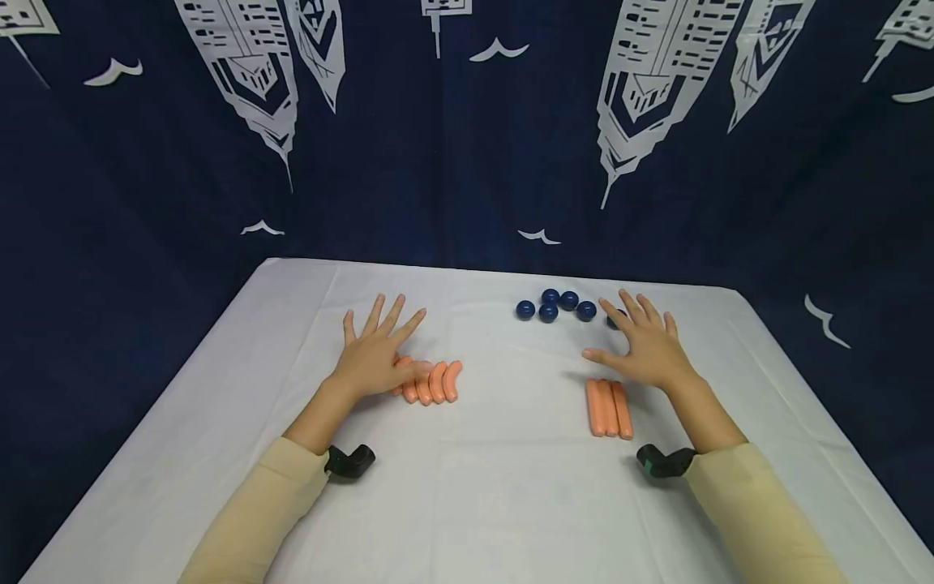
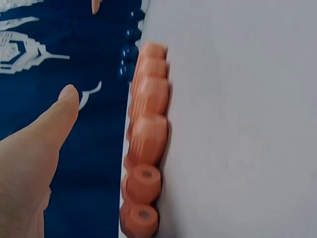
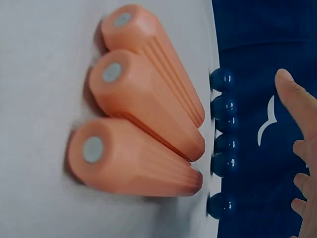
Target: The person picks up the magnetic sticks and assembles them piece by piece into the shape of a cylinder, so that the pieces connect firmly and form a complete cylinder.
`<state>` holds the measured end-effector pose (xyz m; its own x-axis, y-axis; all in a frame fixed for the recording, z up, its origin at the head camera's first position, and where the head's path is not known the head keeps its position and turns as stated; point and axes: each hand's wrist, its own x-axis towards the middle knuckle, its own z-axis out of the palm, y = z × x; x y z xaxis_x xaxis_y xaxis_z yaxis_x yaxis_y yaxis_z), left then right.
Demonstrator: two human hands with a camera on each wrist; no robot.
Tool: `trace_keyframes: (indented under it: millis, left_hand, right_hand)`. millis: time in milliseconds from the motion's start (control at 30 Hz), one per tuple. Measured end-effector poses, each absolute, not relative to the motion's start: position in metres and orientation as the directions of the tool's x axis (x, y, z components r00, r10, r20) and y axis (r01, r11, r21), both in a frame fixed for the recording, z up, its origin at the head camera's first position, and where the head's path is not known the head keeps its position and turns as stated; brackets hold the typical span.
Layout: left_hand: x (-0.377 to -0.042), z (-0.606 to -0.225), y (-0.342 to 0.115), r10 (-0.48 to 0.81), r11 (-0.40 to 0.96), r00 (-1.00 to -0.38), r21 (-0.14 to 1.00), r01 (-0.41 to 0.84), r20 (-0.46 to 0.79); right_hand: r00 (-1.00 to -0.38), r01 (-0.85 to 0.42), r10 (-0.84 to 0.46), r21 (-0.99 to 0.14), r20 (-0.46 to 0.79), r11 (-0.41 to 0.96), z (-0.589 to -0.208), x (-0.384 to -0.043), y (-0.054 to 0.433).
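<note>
Curved orange rods (image 1: 438,383) are lying side by side in a row at left; three straight, grey-ended orange rods (image 1: 608,408) are lying together at near right; six glossy navy balls (image 1: 548,313) are clustering loosely at far right.

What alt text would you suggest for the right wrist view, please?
Three orange sausage-shaped sticks with pale end discs lie side by side on white cloth. Six blue balls sit beyond; the right hand is at the right edge.

Six curved sausages (image 1: 438,383) visible, three straight sausages (image 1: 608,409), six dark-blue balls (image 1: 569,301).
</note>
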<state>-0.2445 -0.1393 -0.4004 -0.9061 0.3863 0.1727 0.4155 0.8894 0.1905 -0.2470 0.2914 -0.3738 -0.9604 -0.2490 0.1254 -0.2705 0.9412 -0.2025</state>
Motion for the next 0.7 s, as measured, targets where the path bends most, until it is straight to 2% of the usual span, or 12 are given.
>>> trace_keyframes:
  millis: [267,433,700]
  left_hand:
    - [-0.233,-0.398,-0.123,0.436,0.857,-0.884,0.222,0.464,0.168]
    - [-0.226,-0.398,-0.11,0.472,0.832,-0.86,0.225,0.507,0.193]
    - [-0.22,-0.402,-0.09,0.51,0.798,-0.824,0.223,0.561,0.249]
  right_hand:
    - [-0.963,-0.256,-0.216,-0.295,0.16,0.921,-0.376,-0.262,0.298]
    - [-0.978,-0.205,-0.178,-0.345,0.109,0.916,-0.378,-0.274,0.302]
    - [-0.995,-0.097,-0.09,-0.518,0.039,0.85,-0.384,-0.292,0.31]
